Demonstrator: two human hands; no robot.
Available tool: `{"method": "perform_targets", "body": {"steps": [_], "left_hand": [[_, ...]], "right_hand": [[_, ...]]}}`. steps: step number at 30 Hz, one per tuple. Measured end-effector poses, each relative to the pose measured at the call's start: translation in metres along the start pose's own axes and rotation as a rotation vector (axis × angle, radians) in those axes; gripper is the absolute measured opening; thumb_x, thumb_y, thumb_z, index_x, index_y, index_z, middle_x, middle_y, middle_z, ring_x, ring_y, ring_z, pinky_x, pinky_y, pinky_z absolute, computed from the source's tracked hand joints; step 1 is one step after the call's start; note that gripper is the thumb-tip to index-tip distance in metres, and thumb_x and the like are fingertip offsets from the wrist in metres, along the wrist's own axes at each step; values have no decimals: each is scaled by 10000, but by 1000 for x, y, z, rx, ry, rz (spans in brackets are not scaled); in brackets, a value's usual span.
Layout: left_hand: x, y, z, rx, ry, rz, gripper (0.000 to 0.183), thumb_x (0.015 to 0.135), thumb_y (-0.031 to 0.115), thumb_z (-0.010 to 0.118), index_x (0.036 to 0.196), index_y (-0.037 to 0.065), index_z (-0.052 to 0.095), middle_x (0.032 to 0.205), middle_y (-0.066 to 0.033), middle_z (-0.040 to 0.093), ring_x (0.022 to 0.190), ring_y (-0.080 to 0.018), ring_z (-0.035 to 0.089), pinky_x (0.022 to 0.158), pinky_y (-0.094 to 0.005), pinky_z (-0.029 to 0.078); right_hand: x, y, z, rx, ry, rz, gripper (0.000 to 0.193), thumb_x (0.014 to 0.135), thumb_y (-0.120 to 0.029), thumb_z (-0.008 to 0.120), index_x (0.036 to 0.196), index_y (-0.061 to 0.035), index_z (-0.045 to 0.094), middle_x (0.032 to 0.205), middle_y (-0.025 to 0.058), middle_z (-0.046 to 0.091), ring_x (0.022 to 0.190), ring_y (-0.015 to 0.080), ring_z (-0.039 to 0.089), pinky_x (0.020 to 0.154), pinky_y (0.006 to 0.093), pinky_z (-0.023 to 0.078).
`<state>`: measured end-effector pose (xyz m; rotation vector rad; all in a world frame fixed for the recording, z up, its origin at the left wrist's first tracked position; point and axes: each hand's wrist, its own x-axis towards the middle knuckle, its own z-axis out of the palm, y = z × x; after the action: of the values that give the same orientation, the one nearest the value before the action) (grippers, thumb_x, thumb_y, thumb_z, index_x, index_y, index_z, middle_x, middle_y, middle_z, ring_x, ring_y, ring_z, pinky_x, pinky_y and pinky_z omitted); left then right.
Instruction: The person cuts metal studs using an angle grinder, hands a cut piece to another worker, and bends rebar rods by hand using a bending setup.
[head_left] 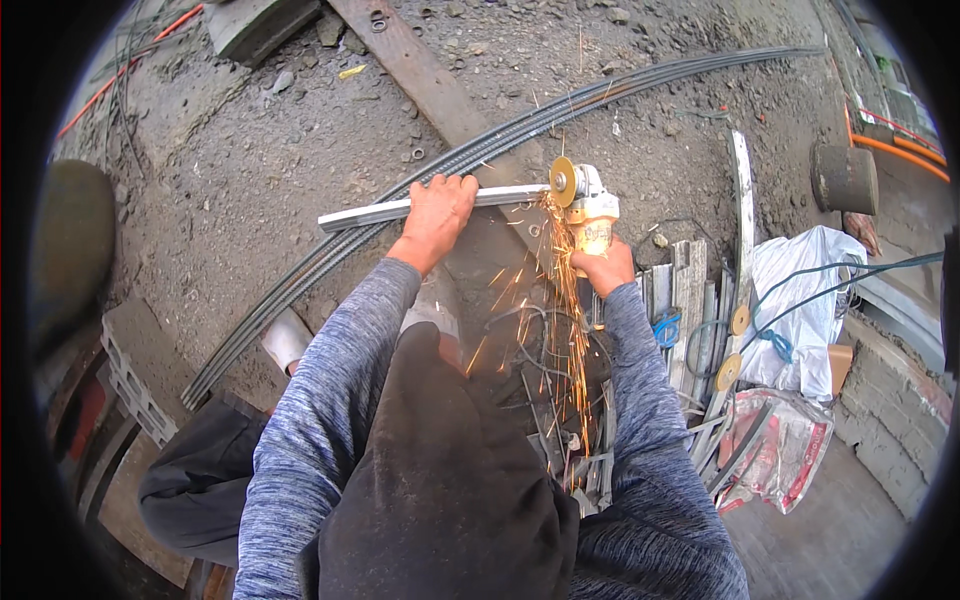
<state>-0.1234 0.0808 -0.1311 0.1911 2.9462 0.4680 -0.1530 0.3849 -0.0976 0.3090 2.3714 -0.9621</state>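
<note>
My left hand (437,220) is wrapped round a light metal bar (365,215), which lies across a bundle of ribbed steel rods (300,285). At the bar's right end is the yellow disc (563,181) of an angle grinder (594,222). My right hand (606,267) grips the grinder's yellow body. Orange sparks (570,340) stream down from the disc, between my forearms. Whether the disc has gone through the bar cannot be made out. A flat plank (430,90) with small metal rings on it runs beneath the rods.
Cut metal strips (690,310) are piled at my right, with two loose yellow discs (728,372) on them. Beside them are a white plastic sheet (800,290), a dark cable (850,272) and a red-and-white sack (775,450). A concrete block (258,28) and a hollow block (140,365) stand at the left.
</note>
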Motion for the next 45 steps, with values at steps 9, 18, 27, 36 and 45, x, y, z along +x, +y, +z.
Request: {"method": "perform_targets", "body": {"steps": [9, 18, 27, 36, 45], "left_hand": [[0, 1, 4, -1, -12, -17, 156, 882, 95, 605, 1036, 106, 576, 987, -65, 655, 969, -265, 642, 773, -492, 462], [0, 2, 2, 89, -59, -5, 166, 902, 94, 576, 1064, 95, 542, 1006, -72, 635, 992, -268, 630, 775, -502, 479], [-2, 3, 4, 73, -49, -25, 159, 904, 99, 572, 1060, 98, 540, 987, -72, 627, 975, -270, 629, 768, -502, 474], [-1, 5, 5, 100, -50, -37, 139, 911, 116, 567, 1047, 102, 543, 951, -62, 638, 952, -265, 641, 757, -504, 474], [2, 1, 3, 43, -18, -30, 122, 885, 111, 617, 997, 117, 569, 957, -56, 665, 944, -258, 657, 746, -479, 467]], "right_hand": [[4, 3, 2, -104, 37, 21, 484, 630, -251, 822, 991, 34, 672, 895, 153, 739, 789, 233, 719, 737, 361, 561], [-2, -11, -2, -29, 23, 29, 476, 632, -256, 836, 980, 32, 685, 871, 131, 741, 754, 223, 715, 710, 364, 561], [2, -2, 2, 50, 11, -14, 409, 672, -171, 813, 994, 41, 675, 888, 107, 738, 763, 189, 704, 712, 330, 557], [9, 5, 5, -52, 9, 32, 387, 679, -187, 834, 956, 41, 688, 868, 110, 737, 749, 187, 703, 684, 340, 558], [-1, -3, 3, -97, 59, -27, 453, 627, -254, 822, 952, 30, 684, 861, 162, 737, 760, 253, 720, 711, 382, 560]]}}
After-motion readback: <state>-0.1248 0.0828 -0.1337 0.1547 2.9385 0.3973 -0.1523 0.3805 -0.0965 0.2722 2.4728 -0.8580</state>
